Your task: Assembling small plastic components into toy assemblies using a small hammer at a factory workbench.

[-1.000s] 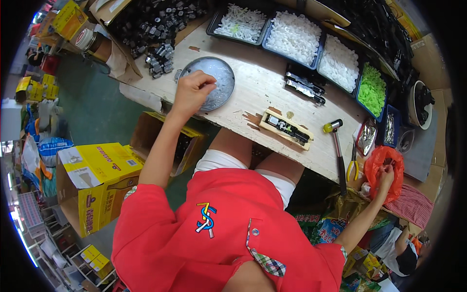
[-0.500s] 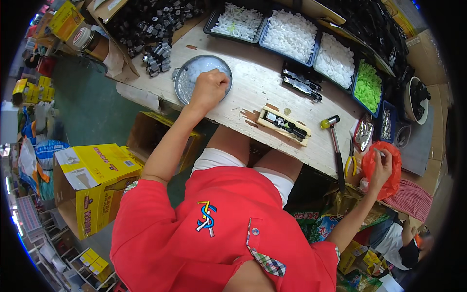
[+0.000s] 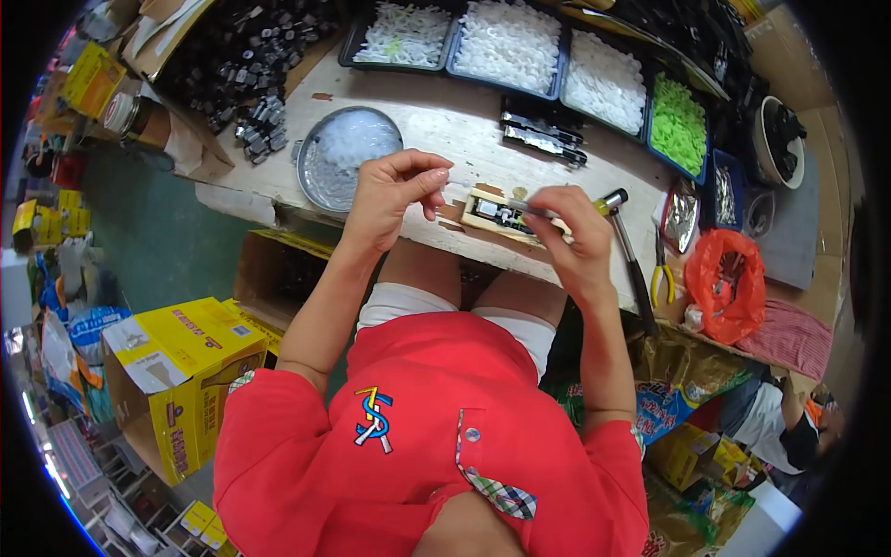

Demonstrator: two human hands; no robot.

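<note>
My left hand [image 3: 394, 200] hovers beside a round metal dish [image 3: 320, 186] holding a whitish, jelly-like substance. Its thumb and fingers are pinched; whatever lies between them, if anything, is too small to make out. On the bench before me, a pale wooden holder [image 3: 471, 219] cradles a small black-and-silver mechanism [image 3: 489, 209] with a bit of green in it. Over the holder's right end, my right hand [image 3: 577, 241] pinches a small metal piece [image 3: 529, 209]. That hand hides part of the mechanism.
Trays of white plastic parts [image 3: 506, 42] and green parts [image 3: 679, 130] line the bench's back. Black mechanisms [image 3: 543, 139] lie before them. To the right are a hammer [image 3: 624, 237], pliers [image 3: 662, 277] and a red plastic bag [image 3: 705, 269]. Dark metal parts [image 3: 246, 79] are heaped at left.
My right hand has come from the red bag to the wooden holder with the small metal piece. My left hand has lifted out of the dish and moved toward the holder.
</note>
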